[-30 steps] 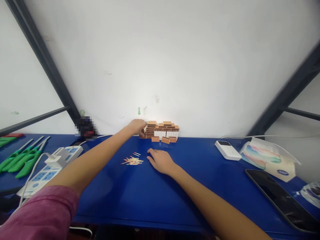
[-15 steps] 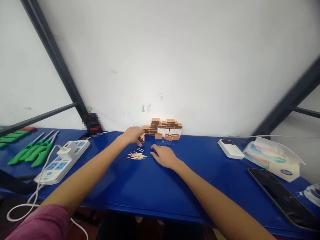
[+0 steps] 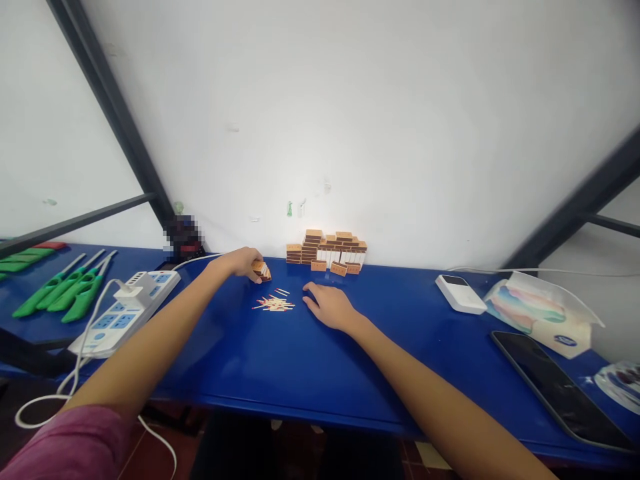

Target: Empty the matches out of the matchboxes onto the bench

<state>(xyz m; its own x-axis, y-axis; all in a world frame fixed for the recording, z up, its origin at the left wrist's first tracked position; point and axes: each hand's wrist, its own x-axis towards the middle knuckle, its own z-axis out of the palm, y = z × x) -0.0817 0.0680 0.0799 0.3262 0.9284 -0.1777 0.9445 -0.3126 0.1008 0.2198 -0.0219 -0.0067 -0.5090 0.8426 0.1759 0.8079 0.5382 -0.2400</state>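
My left hand [image 3: 243,261] is closed round a small brown matchbox [image 3: 261,270], held just above the blue table [image 3: 300,360], left of a loose heap of matchsticks [image 3: 274,303]. Resting flat on the table just right of those matchsticks is my right hand [image 3: 330,308], fingers spread and holding nothing. A stack of brown matchboxes [image 3: 327,250] stands against the white wall behind both hands.
A white power strip [image 3: 125,310] with its cable lies at the left, beyond it several green lighters [image 3: 65,290]. On the right are a white power bank [image 3: 460,293], a tissue pack [image 3: 543,313] and a black phone [image 3: 560,390].
My left hand took a matchbox from the left end of the stack and drew it back left and toward me. The right hand stayed put. The camera tilted slightly.
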